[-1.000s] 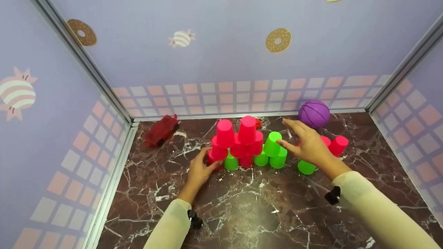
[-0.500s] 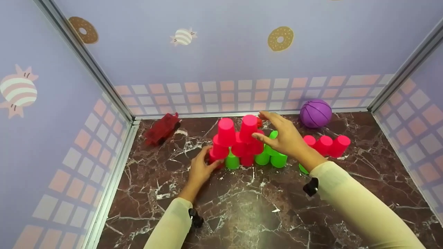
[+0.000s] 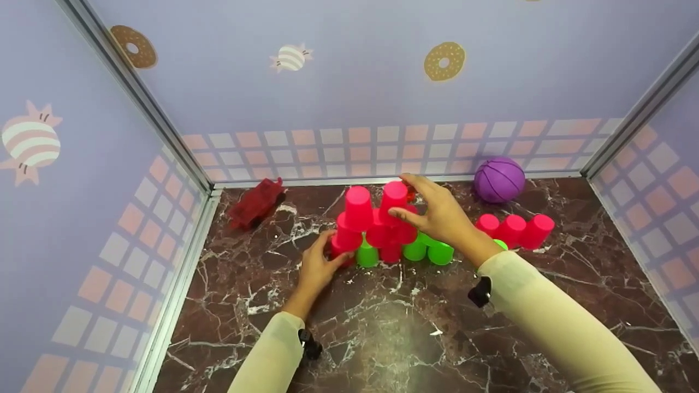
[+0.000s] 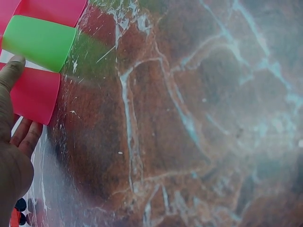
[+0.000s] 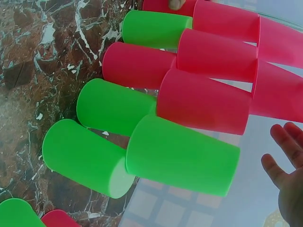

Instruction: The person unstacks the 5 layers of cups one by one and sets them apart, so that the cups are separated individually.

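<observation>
Upside-down pink and green cups form a stacked wall. Its bottom row mixes pink and green, including a green cup point(image 3: 367, 254); pink cups and one green cup point(image 5: 182, 156) stand above. On top are two pink cups, the left one point(image 3: 358, 208) and the right one point(image 3: 394, 197). My left hand point(image 3: 319, 263) holds the bottom-left pink cup point(image 4: 35, 94), thumb at its near side and fingers beyond. Beside the top right pink cup, my right hand point(image 3: 437, 214) has its thumb and fingers spread; in the right wrist view its fingertips point(image 5: 270, 165) look apart from the cups.
Several more cups, including a pink cup point(image 3: 538, 230) and a mostly hidden green cup point(image 3: 501, 244), stand to the right. A purple ball point(image 3: 499, 180) lies by the back wall. A dark red toy point(image 3: 256, 203) sits back left. Walls enclose the marbled floor point(image 3: 382, 333).
My right hand has moved left, from beside the upper green cup to the top right pink cup. The left hand stays at the bottom-left cup, and the stack looks unchanged.
</observation>
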`<state>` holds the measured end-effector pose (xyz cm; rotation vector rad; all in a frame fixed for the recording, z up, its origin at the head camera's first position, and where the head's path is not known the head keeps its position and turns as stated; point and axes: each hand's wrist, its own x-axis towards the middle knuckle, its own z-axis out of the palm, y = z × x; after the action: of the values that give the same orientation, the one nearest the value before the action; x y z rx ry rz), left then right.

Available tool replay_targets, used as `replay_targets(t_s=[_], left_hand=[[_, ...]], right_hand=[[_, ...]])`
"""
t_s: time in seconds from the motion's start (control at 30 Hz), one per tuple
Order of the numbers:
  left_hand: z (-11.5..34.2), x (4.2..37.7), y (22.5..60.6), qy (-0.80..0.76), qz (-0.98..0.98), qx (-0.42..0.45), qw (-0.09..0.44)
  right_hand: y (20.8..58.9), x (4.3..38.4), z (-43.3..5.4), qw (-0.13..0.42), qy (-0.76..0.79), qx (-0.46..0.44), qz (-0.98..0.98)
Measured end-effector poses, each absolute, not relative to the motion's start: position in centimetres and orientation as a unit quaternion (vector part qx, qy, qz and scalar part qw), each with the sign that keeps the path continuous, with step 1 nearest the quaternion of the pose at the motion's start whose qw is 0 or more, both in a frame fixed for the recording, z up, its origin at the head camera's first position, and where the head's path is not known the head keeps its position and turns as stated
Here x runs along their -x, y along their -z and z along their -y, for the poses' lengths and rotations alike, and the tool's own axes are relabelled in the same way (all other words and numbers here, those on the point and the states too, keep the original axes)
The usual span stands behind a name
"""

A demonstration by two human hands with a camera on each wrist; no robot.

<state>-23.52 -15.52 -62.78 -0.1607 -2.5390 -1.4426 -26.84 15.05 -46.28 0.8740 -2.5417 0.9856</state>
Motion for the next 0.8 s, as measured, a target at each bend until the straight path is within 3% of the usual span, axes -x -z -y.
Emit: replay_targets(t_s=[0.4,0.8], left_hand=[[15.6,23.6,62.9,0.499,0.857,0.063,0.11],[15.5,23.6,62.9,0.495,0.86,0.059,0.112]], right_hand=[[46.4,26.9,-15.0,0.149,-0.338,-0.311,0.876],[46.2,26.9,-16.9,0.193,-0.33,-0.323,0.866]])
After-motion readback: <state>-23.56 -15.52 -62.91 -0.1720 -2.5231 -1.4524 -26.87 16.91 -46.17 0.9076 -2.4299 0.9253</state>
